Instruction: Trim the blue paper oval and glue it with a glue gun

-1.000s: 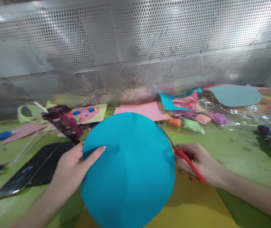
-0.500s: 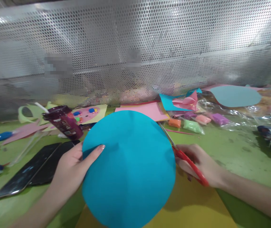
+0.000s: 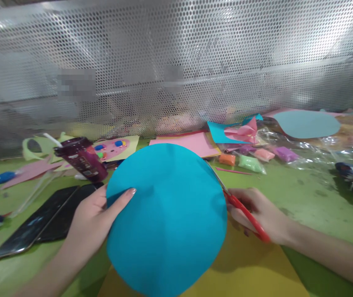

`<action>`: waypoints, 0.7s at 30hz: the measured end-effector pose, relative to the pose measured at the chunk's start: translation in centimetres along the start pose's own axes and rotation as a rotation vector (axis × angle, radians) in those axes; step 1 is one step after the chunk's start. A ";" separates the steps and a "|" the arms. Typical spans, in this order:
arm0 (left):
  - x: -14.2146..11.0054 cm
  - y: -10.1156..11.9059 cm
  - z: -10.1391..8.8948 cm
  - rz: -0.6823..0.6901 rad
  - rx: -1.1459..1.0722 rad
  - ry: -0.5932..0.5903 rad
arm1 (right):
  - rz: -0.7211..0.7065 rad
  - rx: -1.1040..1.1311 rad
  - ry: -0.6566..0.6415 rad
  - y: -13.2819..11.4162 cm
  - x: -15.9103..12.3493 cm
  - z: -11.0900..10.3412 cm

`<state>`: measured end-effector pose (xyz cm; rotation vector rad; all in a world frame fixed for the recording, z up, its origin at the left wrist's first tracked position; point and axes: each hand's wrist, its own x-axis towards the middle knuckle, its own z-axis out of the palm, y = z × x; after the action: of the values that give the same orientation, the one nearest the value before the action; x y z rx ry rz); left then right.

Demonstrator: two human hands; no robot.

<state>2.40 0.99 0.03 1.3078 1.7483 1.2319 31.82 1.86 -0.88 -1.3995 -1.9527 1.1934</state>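
Observation:
My left hand point(image 3: 102, 214) pinches the left edge of a roundish sheet of blue paper point(image 3: 167, 222), its thumb on the near face and its fingers hidden behind. The paper is held up, tilted towards me. In my right hand point(image 3: 253, 214) is a pair of scissors point(image 3: 246, 216) with red handles, fingers wrapped round the loops. The blades lie along the paper's upper right edge, partly hidden by it. Beneath the blue paper, a yellow sheet point(image 3: 257, 268) lies on the green table point(image 3: 312, 206).
A dark cup point(image 3: 85, 159) with a straw and two black phones point(image 3: 36, 220) are on the left. Pink sheets point(image 3: 185, 144), clay packets point(image 3: 250, 163) and blue and pink paper scraps point(image 3: 241, 134) lie at the back. A perforated metal panel point(image 3: 176, 62) stands behind.
The blue paper and the scissors have shifted very slightly to the left. Both hands keep the same hold.

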 end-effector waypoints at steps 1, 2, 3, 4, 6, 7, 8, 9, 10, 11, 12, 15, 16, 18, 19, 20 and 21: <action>0.0 0.0 0.0 0.004 0.000 0.001 | -0.003 0.002 0.000 0.0 0.0 0.0; 0.0 0.1 0.0 0.010 -0.002 0.002 | -0.008 0.004 0.000 0.0 0.0 0.0; 0.0 0.1 0.1 0.014 -0.002 0.000 | -0.015 0.005 0.002 0.1 0.0 0.1; 0.0 0.2 0.0 0.015 -0.002 0.001 | -0.020 0.008 0.003 0.1 0.1 0.1; 0.0 0.2 0.0 0.012 -0.001 0.001 | -0.021 0.023 0.000 0.2 0.1 0.0; 0.0 0.2 0.0 0.008 -0.004 -0.001 | -0.017 0.035 -0.004 0.2 0.1 0.0; 0.0 0.2 0.0 0.004 -0.010 -0.003 | -0.012 0.048 -0.008 0.3 0.1 0.0; -0.1 0.2 -0.1 0.000 -0.015 -0.004 | -0.009 0.060 -0.012 0.3 0.1 0.0; -0.1 0.2 -0.1 0.000 -0.020 -0.004 | -0.008 0.067 -0.015 0.3 0.1 -0.1; -0.1 0.2 0.0 0.002 -0.023 -0.004 | -0.009 0.068 -0.013 0.3 0.1 -0.1; -0.1 0.2 0.0 0.001 -0.028 -0.005 | -0.010 0.066 -0.010 0.3 0.1 -0.1; 0.0 0.2 0.0 0.000 -0.038 -0.024 | -0.012 0.058 -0.009 0.2 0.1 -0.1; 0.0 0.1 0.0 0.001 -0.038 -0.027 | -0.014 0.057 -0.011 0.2 0.1 -0.1; 0.1 0.1 0.1 0.009 -0.034 -0.018 | -0.022 0.052 -0.017 0.2 0.1 -0.1; 0.1 0.0 0.1 0.011 -0.031 -0.010 | -0.027 0.048 -0.018 0.2 0.1 0.0; 0.2 0.0 0.1 0.011 -0.028 -0.003 | -0.032 0.045 -0.017 0.2 0.1 0.0; 0.2 0.0 0.1 0.010 -0.028 0.002 | -0.034 0.042 -0.016 0.2 0.2 0.0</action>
<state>2.43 1.17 -0.03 1.3013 1.7219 1.2596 31.90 2.03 -1.08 -1.3344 -1.9432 1.2266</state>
